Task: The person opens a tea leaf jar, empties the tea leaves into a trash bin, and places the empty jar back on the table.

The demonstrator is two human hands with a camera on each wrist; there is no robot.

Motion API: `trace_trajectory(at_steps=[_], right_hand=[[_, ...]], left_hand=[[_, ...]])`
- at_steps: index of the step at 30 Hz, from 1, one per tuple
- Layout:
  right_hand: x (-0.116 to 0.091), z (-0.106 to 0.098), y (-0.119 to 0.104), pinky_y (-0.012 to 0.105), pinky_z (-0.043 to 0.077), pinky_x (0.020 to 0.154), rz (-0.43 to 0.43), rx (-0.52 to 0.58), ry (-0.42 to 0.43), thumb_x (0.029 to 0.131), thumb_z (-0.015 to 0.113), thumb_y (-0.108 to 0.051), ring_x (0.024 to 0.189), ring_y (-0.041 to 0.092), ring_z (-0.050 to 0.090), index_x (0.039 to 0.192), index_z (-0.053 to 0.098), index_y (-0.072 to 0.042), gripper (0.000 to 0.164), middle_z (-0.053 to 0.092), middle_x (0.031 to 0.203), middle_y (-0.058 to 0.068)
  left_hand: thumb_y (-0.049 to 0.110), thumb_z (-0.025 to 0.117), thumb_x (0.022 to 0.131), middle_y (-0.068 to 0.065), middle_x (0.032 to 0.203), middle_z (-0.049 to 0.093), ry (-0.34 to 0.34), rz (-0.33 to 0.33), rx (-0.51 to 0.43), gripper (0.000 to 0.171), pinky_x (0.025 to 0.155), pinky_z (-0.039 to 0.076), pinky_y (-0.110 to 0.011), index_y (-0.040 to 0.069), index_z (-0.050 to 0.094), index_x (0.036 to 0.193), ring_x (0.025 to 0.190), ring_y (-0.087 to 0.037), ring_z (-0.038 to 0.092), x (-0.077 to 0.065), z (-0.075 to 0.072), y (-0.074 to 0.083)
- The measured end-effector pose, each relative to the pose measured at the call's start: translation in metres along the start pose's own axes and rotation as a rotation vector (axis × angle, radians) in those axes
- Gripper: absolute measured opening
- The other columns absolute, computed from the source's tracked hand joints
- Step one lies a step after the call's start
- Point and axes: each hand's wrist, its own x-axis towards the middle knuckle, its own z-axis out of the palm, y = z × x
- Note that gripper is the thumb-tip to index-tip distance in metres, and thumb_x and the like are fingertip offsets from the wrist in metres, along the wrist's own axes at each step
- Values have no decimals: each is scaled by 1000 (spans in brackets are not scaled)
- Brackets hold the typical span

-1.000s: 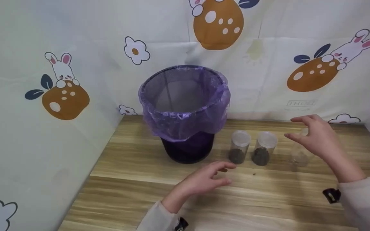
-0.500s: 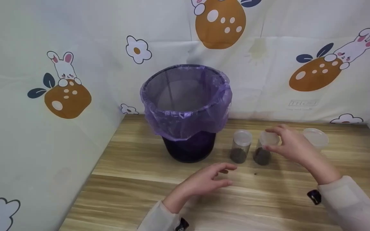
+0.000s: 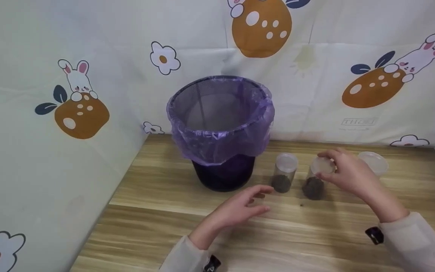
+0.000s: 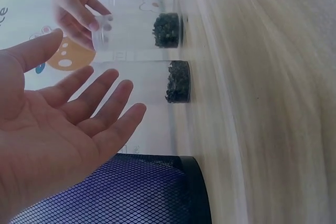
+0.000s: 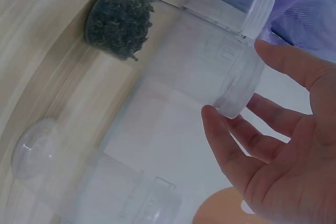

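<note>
While I stood by the brown wood-grain table (image 3: 278, 245), a black mesh bin (image 3: 225, 177) with a purple plastic liner (image 3: 221, 147) sat toward its back. Bare left hand (image 3: 240, 207) held nothing, fingers spaced, thumb apart. Bare right hand (image 3: 347, 172) pinched, between thumb and fingertips, the lid of a clear cylindrical plastic jar (image 3: 313, 185), which was between a similar lidded jar (image 3: 284, 173) and a clear, seemingly empty jar (image 3: 374, 162). Base contact with the table: could not tell. Judged light, stiff, slippery; the side wall offered a surer hold than the lid, which might loosen. Right wrist view showed the empty-looking jar's base, hidden behind the right hand and forearm in the head view, and the dark fill's (image 5: 118, 24) leafy texture.
</note>
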Motion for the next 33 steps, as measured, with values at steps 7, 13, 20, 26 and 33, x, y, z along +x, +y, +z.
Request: trace_trajectory(at_steps=[7,13,20,26,33], right_hand=[[-10,-14,-11,50,55,74,12,3,-9,85,76,-31,96,35,66,127,62,2,55,68,111,22],[-21,-24,-28,41,54,71,-6,32,3,85,76,-34,97,32,68,126,64,-1,53,69,110,17],[-27,-29,-47,33,54,72,-43,143,1,86,77,-35,99,30,68,127,65,-5,52,68,114,13],[-29,-28,-54,24,55,68,-62,305,-32,89,75,-32,104,31,67,132,62,-6,51,67,120,14],[-30,-20,-56,22,56,71,-88,442,-7,91,74,-23,102,23,67,133,62,-8,47,68,122,14]], left_hand=[[19,62,99,-11,143,56,28,-8,-88,43,114,41,-43,9,54,140,134,-30,52,1,2,-2],[16,62,99,-16,145,53,23,9,-173,45,116,40,-50,5,52,141,135,-37,50,3,4,-6],[18,62,99,-13,145,54,23,0,-177,46,111,46,-41,5,51,141,134,-36,51,3,6,-7],[18,63,98,-12,144,55,27,-6,-198,46,107,49,-32,8,51,142,132,-33,54,3,6,-6],[17,68,95,-13,136,60,43,-7,-244,51,105,50,-29,6,50,141,126,-26,58,4,8,-7]])
